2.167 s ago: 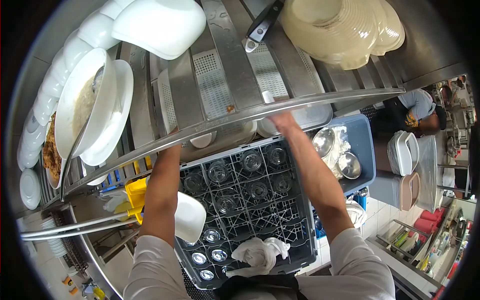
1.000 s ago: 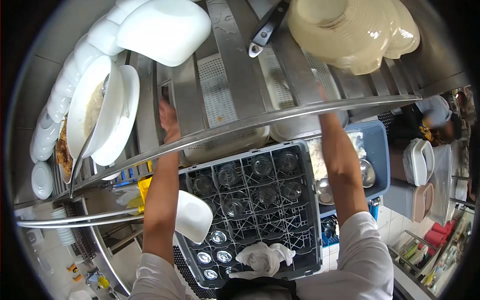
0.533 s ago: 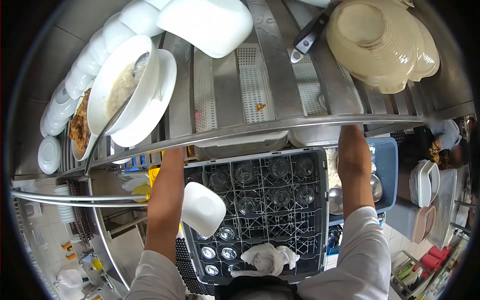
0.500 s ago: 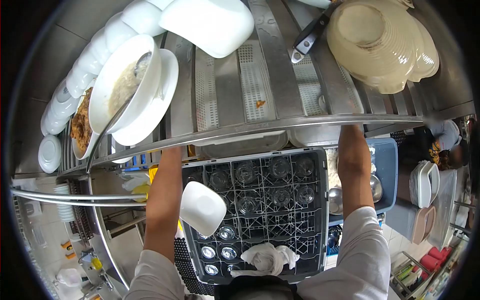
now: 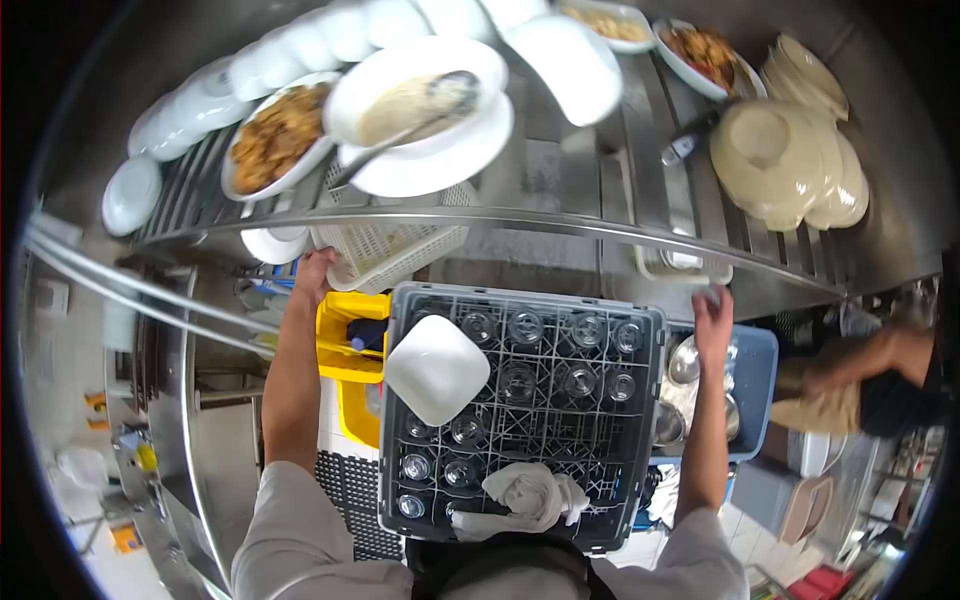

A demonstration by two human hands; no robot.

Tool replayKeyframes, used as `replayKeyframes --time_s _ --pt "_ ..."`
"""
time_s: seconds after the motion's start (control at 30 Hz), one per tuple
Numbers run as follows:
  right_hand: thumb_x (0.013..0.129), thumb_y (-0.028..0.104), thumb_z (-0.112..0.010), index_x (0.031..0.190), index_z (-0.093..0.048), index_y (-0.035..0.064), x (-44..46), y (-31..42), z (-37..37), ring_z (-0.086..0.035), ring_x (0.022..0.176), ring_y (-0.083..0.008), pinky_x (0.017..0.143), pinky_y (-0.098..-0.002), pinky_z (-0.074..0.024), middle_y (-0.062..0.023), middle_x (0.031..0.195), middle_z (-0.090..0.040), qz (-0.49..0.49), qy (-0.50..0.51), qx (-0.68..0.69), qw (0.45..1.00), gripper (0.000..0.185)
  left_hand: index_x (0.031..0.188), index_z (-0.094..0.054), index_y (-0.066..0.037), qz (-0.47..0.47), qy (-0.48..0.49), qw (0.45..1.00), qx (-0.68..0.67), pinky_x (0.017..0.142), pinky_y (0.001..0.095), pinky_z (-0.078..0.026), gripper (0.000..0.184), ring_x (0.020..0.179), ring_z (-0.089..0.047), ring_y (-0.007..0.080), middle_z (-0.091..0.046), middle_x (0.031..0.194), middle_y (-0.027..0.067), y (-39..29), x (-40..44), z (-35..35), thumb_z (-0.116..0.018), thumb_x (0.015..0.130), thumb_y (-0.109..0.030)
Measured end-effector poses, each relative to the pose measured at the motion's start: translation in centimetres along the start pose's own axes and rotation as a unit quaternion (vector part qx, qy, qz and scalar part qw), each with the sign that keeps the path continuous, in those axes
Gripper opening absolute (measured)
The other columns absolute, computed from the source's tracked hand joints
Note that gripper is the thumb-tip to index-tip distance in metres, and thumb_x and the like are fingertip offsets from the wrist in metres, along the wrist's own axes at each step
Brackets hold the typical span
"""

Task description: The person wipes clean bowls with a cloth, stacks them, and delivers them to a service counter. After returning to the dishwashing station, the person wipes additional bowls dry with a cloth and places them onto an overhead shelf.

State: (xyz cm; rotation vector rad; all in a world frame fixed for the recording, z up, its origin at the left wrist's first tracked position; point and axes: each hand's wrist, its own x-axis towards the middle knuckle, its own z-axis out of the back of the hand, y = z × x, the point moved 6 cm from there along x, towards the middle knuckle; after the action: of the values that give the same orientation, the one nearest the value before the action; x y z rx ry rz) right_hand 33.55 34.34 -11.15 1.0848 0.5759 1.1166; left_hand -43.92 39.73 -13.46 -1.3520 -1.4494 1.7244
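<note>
My left hand (image 5: 318,275) grips the left end of a white perforated plastic basket (image 5: 395,262), tilted and partly out from under the slatted metal shelf. My right hand (image 5: 712,310) is raised with fingers apart and holds nothing, just below a second light basket (image 5: 685,268) that shows under the shelf edge. Between my arms lies a grey glass rack (image 5: 655,420) with several upturned glasses (image 5: 526,325). A white square bowl (image 5: 438,370) and a crumpled white cloth (image 5: 530,497) rest on the rack.
The shelf above (image 5: 560,220) carries bowls of food (image 5: 275,140), a white bowl with a ladle (image 5: 415,95) and stacked beige bowls (image 5: 770,150). A yellow bin (image 5: 350,300) stands left, a blue tub (image 5: 755,390) right. Another person's arm (image 5: 865,355) is at far right.
My hands, hidden beneath the shelf before, are now in view. The left basket has come out leftward with my left hand, and my right hand has drawn back. The view has shifted.
</note>
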Motion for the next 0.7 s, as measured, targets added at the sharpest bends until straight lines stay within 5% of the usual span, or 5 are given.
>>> replayKeyframes --time_s 0.13,0.3,0.5,0.63,0.7 --pt "0.094 0.012 -0.065 0.125 -0.060 -0.0008 -12.5 4.4 3.1 -0.064 0.098 -0.0157 0.087 -0.0291 -0.0502 -0.0104 0.112 -0.067 -0.086 0.001 -0.017 0.996 0.033 0.098 -0.062 0.002 0.033 0.000 0.999 0.015 0.068 0.0419 -0.058 0.024 0.077 -0.064 0.0261 -0.062 0.090 0.0095 1.1 -0.4 9.2 -0.057 0.075 -0.001" --pt "0.095 0.011 -0.065 0.116 -0.064 -0.0008 -24.2 10.4 3.7 -0.062 0.096 -0.0125 0.085 -0.0274 -0.0491 -0.0058 0.106 -0.068 -0.071 0.032 -0.007 0.997 0.025 0.098 -0.065 0.004 0.008 0.007 1.000 -0.021 0.067 0.0378 -0.058 0.022 0.076 -0.065 0.0239 -0.066 0.089 0.0092 -3.6 -7.9 14.6 -0.057 0.077 0.001" --pt "0.097 0.014 -0.065 0.116 -0.063 0.0011 -32.3 19.2 -4.0 -0.063 0.092 -0.0114 0.082 -0.0263 -0.0505 -0.0041 0.101 -0.067 -0.011 0.219 -0.050 0.974 0.023 0.105 -0.068 0.006 -0.031 -0.010 0.999 0.037 0.074 0.0377 -0.056 0.031 0.077 -0.066 0.0212 -0.070 0.095 0.0106 -4.8 -14.3 25.6 -0.062 0.075 -0.003" --pt "0.095 0.003 -0.062 0.129 -0.056 0.0017 -36.4 25.6 -12.1 -0.068 0.098 -0.0183 0.086 -0.0307 -0.0530 -0.0125 0.109 -0.069 0.113 0.305 -0.083 0.942 0.034 0.107 -0.069 0.005 -0.083 0.015 0.996 0.020 0.077 0.0361 -0.056 0.032 0.079 -0.066 0.0201 -0.071 0.093 0.0098 -7.2 -26.1 26.6 -0.063 0.077 -0.003" --pt "0.091 -0.007 -0.061 0.145 -0.042 0.0057 -38.0 28.7 -15.9 -0.066 0.111 -0.0283 0.096 -0.0374 -0.0518 -0.0188 0.128 -0.062 0.153 0.377 -0.041 0.913 0.059 0.109 -0.069 0.005 -0.068 -0.024 0.997 0.010 0.078 0.0356 -0.056 0.033 0.080 -0.067 0.0201 -0.071 0.095 0.0101 -7.8 -31.8 28.2 -0.064 0.078 -0.004"
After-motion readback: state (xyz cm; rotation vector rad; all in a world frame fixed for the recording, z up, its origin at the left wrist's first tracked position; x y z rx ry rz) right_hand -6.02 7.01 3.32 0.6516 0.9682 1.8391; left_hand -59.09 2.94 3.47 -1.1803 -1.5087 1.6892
